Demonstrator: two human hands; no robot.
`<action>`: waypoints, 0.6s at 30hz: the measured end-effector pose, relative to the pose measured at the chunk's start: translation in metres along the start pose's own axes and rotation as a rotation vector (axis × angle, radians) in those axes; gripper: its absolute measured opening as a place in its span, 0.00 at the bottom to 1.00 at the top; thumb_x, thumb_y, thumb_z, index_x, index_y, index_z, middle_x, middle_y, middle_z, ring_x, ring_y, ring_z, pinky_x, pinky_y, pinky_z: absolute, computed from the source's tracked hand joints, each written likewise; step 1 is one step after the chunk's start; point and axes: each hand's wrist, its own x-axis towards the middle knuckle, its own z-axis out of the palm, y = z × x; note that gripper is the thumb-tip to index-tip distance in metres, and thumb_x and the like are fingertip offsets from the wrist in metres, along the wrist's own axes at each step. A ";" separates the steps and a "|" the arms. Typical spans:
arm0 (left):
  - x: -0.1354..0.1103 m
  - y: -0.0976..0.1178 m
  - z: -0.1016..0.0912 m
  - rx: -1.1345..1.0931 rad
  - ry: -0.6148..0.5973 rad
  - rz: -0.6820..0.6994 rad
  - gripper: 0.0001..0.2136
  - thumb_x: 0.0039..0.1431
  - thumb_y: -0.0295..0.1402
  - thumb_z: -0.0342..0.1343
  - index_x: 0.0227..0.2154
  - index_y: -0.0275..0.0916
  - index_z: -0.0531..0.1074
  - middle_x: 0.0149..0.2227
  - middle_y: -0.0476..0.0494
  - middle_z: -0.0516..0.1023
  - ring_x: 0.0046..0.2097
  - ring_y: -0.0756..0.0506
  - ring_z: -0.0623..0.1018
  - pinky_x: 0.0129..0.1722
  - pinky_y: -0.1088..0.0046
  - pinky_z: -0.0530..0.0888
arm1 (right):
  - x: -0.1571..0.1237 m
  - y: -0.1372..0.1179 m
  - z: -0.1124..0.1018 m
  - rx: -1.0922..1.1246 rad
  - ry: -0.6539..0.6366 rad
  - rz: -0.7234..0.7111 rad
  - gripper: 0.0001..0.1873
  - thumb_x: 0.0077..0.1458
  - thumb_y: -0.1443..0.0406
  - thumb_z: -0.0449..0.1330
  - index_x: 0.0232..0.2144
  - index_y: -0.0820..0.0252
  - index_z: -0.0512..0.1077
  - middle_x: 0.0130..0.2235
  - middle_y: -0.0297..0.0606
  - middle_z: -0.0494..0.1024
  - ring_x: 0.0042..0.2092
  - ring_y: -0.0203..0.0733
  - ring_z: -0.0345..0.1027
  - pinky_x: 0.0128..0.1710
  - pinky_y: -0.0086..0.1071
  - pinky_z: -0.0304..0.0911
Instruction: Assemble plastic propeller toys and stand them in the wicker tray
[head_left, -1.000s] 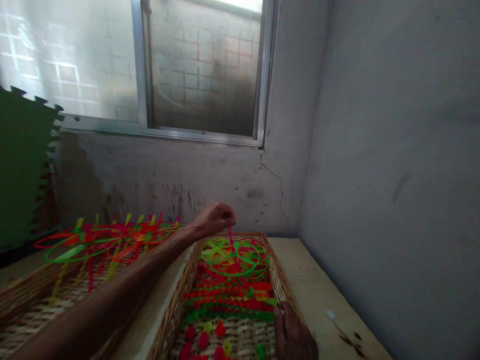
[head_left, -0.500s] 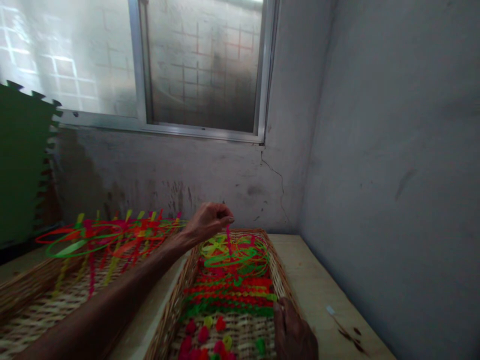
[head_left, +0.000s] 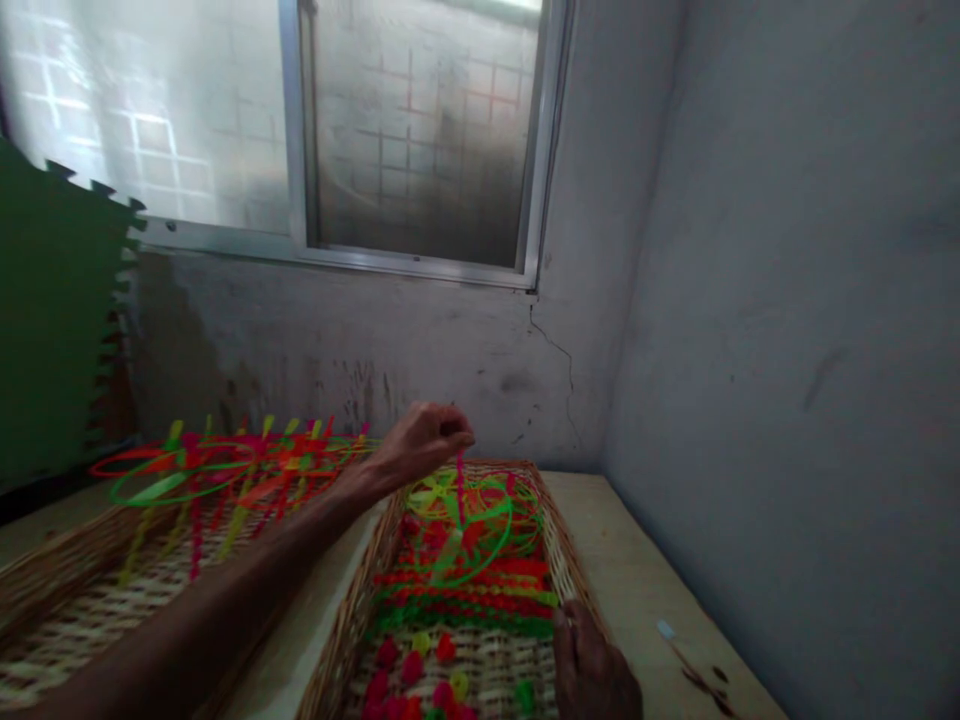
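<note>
My left hand (head_left: 433,438) is raised over the far end of a wicker basket (head_left: 330,625), pinching the top of a pink twisted stick (head_left: 460,480). A bright green ring propeller (head_left: 452,558) hangs tilted at the stick's lower end. Behind it lie more yellow, green and red ring propellers (head_left: 431,495). My right hand (head_left: 598,662) is curled closed at the basket's right side, by the ends of a row of red, yellow and green twisted sticks (head_left: 480,585); what its fingers grip, if anything, is hidden. Small pink, red, yellow and green caps (head_left: 412,667) sit at the near end.
On the left, a second wicker basket (head_left: 75,610) carries upright twisted sticks topped with ring propellers (head_left: 247,470). Dark thin scraps (head_left: 705,682) lie on the wooden table (head_left: 637,570) at right. Behind are a wall and a window; a green foam mat (head_left: 52,320) stands far left.
The green ring propeller has come up from the pile and now hangs tilted below my left hand. Both hands have stayed nearly in place; the view has shifted slightly.
</note>
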 end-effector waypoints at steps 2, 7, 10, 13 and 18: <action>-0.001 -0.004 -0.001 -0.045 0.020 -0.035 0.07 0.46 0.33 0.53 0.22 0.33 0.71 0.15 0.54 0.65 0.18 0.55 0.64 0.17 0.82 0.59 | 0.001 -0.001 -0.001 -0.045 0.016 -0.017 0.22 0.49 0.80 0.46 0.35 0.57 0.74 0.40 0.42 0.77 0.30 0.37 0.72 0.29 0.27 0.60; -0.004 -0.015 -0.012 -0.178 0.084 -0.201 0.08 0.45 0.35 0.54 0.22 0.34 0.68 0.15 0.55 0.64 0.16 0.56 0.62 0.13 0.83 0.58 | 0.005 -0.003 -0.008 0.010 -0.013 0.006 0.21 0.52 0.77 0.43 0.35 0.58 0.74 0.39 0.42 0.78 0.23 0.34 0.68 0.24 0.26 0.57; -0.008 -0.018 -0.017 -0.205 0.121 -0.236 0.09 0.45 0.36 0.55 0.23 0.34 0.68 0.15 0.55 0.65 0.15 0.56 0.62 0.12 0.83 0.58 | 0.009 -0.002 -0.013 0.209 -0.030 0.130 0.18 0.57 0.70 0.43 0.33 0.58 0.73 0.33 0.42 0.78 0.21 0.33 0.66 0.21 0.26 0.55; -0.014 -0.018 -0.019 -0.178 0.101 -0.192 0.09 0.46 0.36 0.55 0.22 0.34 0.69 0.14 0.55 0.65 0.15 0.56 0.62 0.13 0.83 0.60 | 0.016 -0.002 -0.017 0.510 -0.036 0.324 0.18 0.58 0.62 0.44 0.29 0.57 0.73 0.26 0.39 0.77 0.20 0.34 0.65 0.21 0.26 0.54; -0.025 -0.009 -0.017 -0.026 0.140 -0.095 0.09 0.48 0.35 0.54 0.22 0.33 0.70 0.14 0.54 0.64 0.17 0.55 0.62 0.15 0.82 0.59 | 0.030 -0.014 -0.040 0.992 -0.161 0.614 0.24 0.54 0.50 0.46 0.19 0.57 0.70 0.12 0.30 0.66 0.15 0.32 0.58 0.17 0.24 0.52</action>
